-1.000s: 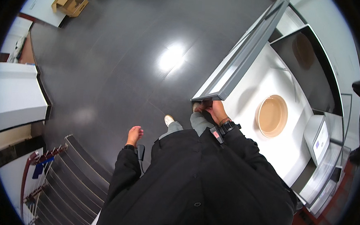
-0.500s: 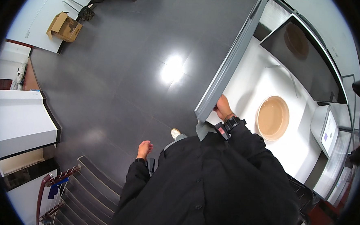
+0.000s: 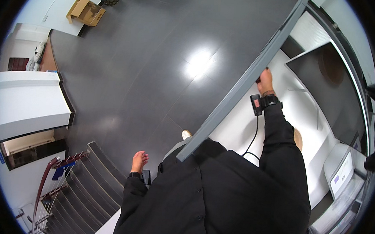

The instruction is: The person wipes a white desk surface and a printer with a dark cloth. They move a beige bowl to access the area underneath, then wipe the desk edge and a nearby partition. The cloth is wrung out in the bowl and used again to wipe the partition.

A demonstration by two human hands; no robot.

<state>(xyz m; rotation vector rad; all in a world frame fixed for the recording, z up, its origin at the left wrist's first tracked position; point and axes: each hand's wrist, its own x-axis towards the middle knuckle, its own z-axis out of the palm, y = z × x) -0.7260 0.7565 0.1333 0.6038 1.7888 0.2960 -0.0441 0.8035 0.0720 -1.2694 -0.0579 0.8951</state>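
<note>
My right hand (image 3: pixel 265 82) reaches forward over the white desk (image 3: pixel 233 123), against the inner side of a long grey partition (image 3: pixel 244 84). Its fingers are closed, and a small dark bit shows at their tips; I cannot make out what they hold. A black strap and a small box with a cable sit on that wrist. Behind my right forearm, only the edge of a tan round bowl (image 3: pixel 298 139) shows. Low at my left side hangs my left hand (image 3: pixel 140 161), its fingers loosely bent and apart, with nothing in it.
A dark monitor (image 3: pixel 337 86) and a white device with a screen (image 3: pixel 341 171) stand on the desk at the right. Stairs (image 3: pixel 90 188) with a dark red handrail (image 3: pixel 46 181) descend at the lower left. An open cardboard box (image 3: pixel 86 12) lies far left.
My right hand has moved forward along the partition, and my arm now covers most of the bowl. The view has shifted. My left hand still hangs by my side.
</note>
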